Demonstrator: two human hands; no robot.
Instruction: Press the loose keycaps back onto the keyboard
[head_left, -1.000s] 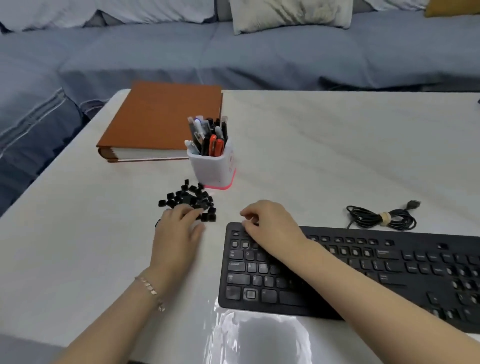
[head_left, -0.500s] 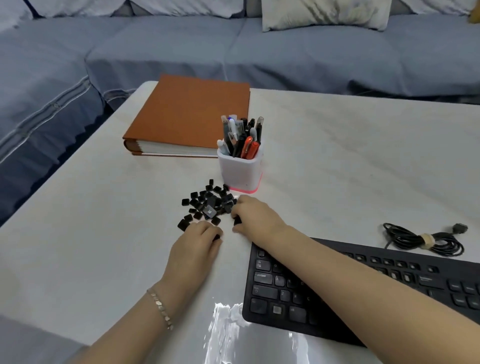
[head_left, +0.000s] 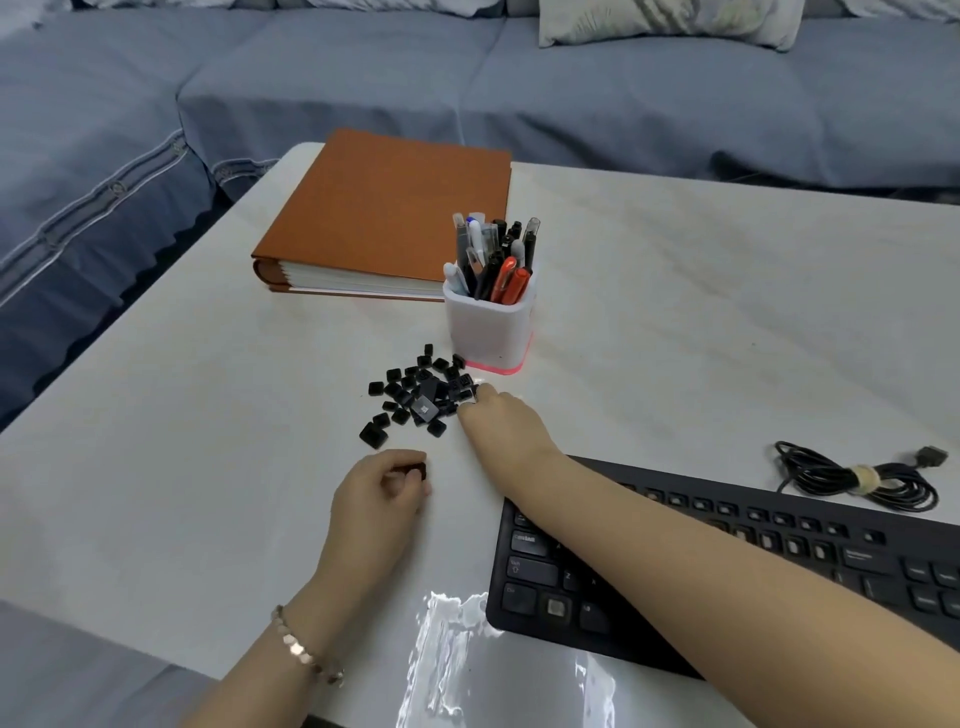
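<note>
A pile of several loose black keycaps (head_left: 415, 397) lies on the white table, just in front of the pen cup. My left hand (head_left: 382, 493) is below the pile with its fingers curled, pinching one black keycap (head_left: 413, 470). My right hand (head_left: 501, 423) reaches across the black keyboard (head_left: 779, 561) to the pile's right edge, fingertips on the keycaps; whether it holds one is hidden. The keyboard lies at the lower right, partly under my right forearm, with several keys absent on its left part.
A white pen cup (head_left: 488, 322) full of pens stands right behind the pile. An orange-brown book (head_left: 384, 213) lies at the table's far left. A coiled black cable (head_left: 857, 475) sits behind the keyboard. A blue-grey sofa (head_left: 571, 88) borders the table.
My left hand has drawn back from the pile toward me with a keycap pinched. My right hand left the keyboard and reached to the pile. The view shifted left.
</note>
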